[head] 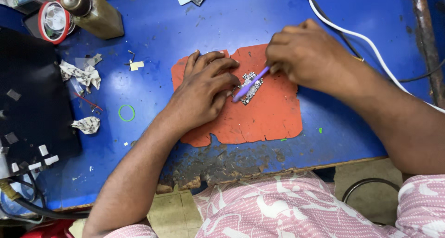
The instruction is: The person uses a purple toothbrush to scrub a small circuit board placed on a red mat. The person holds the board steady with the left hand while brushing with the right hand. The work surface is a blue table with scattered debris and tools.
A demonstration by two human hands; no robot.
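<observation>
A small grey circuit board (pixel 252 84) lies on an orange mat (pixel 269 115) in the middle of the blue worktable (pixel 153 29). My left hand (pixel 204 89) rests flat on the mat, fingertips pressing the board's left edge. My right hand (pixel 306 52) grips a thin purple tool (pixel 249 85), whose tip lies across the board and points toward my left fingers.
A brass-coloured bottle (pixel 95 13) and a red-rimmed round lamp (pixel 53 21) stand at the back left. Crumpled paper scraps (pixel 83 73), a green ring (pixel 126 113) and a black pad (pixel 32 99) lie to the left. A white cable (pixel 366 41) runs along the right. The table's front edge is chipped.
</observation>
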